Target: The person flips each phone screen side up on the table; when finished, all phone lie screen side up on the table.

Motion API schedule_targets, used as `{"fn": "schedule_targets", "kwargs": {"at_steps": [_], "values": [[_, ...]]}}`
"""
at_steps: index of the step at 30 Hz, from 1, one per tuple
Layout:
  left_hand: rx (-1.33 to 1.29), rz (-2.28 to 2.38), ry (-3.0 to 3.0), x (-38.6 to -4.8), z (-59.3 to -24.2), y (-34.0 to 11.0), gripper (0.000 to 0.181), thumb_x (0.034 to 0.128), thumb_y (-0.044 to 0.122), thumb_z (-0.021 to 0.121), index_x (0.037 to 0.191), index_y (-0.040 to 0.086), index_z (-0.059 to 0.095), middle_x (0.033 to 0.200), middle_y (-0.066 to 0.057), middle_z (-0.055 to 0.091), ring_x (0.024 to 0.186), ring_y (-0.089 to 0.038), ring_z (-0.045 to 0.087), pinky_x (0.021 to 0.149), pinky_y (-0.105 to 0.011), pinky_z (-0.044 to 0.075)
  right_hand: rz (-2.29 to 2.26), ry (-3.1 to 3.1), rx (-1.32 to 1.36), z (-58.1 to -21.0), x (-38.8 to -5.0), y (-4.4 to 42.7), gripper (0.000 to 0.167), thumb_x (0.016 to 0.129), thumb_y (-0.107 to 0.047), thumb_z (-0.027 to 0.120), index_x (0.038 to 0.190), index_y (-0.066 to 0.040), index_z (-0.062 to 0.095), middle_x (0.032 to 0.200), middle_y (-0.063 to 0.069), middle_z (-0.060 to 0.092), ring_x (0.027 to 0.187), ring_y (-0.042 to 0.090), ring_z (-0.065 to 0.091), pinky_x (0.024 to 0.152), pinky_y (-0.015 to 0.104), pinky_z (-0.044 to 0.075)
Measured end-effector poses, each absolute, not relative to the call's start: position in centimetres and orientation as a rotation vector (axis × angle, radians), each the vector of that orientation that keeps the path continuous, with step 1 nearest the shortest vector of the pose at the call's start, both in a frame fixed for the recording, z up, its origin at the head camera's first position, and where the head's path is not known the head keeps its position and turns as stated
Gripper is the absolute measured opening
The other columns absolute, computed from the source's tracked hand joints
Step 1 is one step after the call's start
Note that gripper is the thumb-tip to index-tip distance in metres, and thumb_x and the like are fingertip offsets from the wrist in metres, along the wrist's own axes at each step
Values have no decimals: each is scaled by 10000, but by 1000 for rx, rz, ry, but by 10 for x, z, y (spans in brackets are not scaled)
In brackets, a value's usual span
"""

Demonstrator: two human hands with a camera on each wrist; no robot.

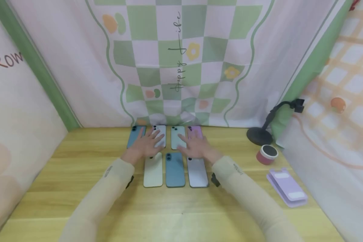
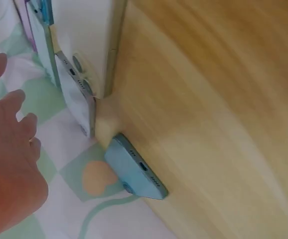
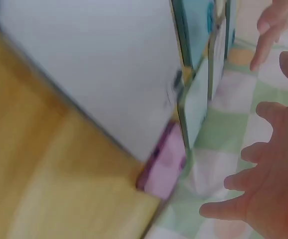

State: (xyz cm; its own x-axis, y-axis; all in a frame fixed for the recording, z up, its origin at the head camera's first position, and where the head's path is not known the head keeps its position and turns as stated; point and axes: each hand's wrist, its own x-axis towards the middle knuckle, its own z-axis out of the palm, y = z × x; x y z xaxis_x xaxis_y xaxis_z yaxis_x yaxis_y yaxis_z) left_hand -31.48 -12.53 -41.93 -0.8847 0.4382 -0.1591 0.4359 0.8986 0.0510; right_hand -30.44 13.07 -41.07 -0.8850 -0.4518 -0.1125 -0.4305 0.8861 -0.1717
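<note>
Several phones lie back-up in two rows on the wooden table. At the back are a blue phone (image 1: 134, 137), a white phone (image 1: 162, 132), a mint phone (image 1: 177, 133) and a purple phone (image 3: 164, 172). Closer in are a cream phone (image 1: 153, 173), another blue phone (image 1: 175, 172) and a lavender phone (image 1: 197, 173). Fingers spread, my left hand (image 1: 146, 145) is over the left back phones. My right hand (image 1: 197, 147) spreads over the mint and purple ones. Both wrist views show the hands raised above the phones, gripping nothing.
On the right of the table (image 1: 72, 181) stand a black stand with a round base (image 1: 259, 136), a red-and-white jar (image 1: 267, 155) and a folded lilac holder (image 1: 287, 188). A checkered cloth (image 1: 169, 74) hangs behind the back row.
</note>
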Motion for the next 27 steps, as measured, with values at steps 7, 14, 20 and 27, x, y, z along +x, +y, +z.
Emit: {"fn": "schedule_targets", "kwargs": {"at_steps": [7,14,20,27], "values": [[762,-49,2907,-334,-408,-96,639,1105,505,305,1669,218,218,1771,-64,147,1657,-330,87,1326,-633,-38,-229,2963,-597,-399,-326,161,687,1088,-549,305,1654,-160,263,1735,229,166,1575,542,194,1206,768,255],[764,-18,2871,-353,-410,-60,647,1095,500,338,1672,245,197,1774,-62,133,1660,-315,84,1331,-627,-5,-260,2904,-549,-404,-336,180,690,1098,-459,352,1649,-63,223,1700,288,221,1563,526,250,1275,667,231],[808,-29,2837,-364,-417,-33,659,1086,524,337,1669,245,210,1773,-69,137,1660,-320,70,1332,-620,-13,-249,2837,-594,-410,-333,186,642,1068,-377,506,1604,-58,355,1673,301,281,1527,506,349,1274,622,282],[734,232,2743,-378,-425,-12,708,1053,521,359,1677,248,167,1780,-69,72,1663,-307,-21,1330,-599,-63,-253,2798,-667,-421,-333,194,621,1010,-294,648,1549,-55,453,1653,297,329,1523,475,378,1271,595,308]]}}
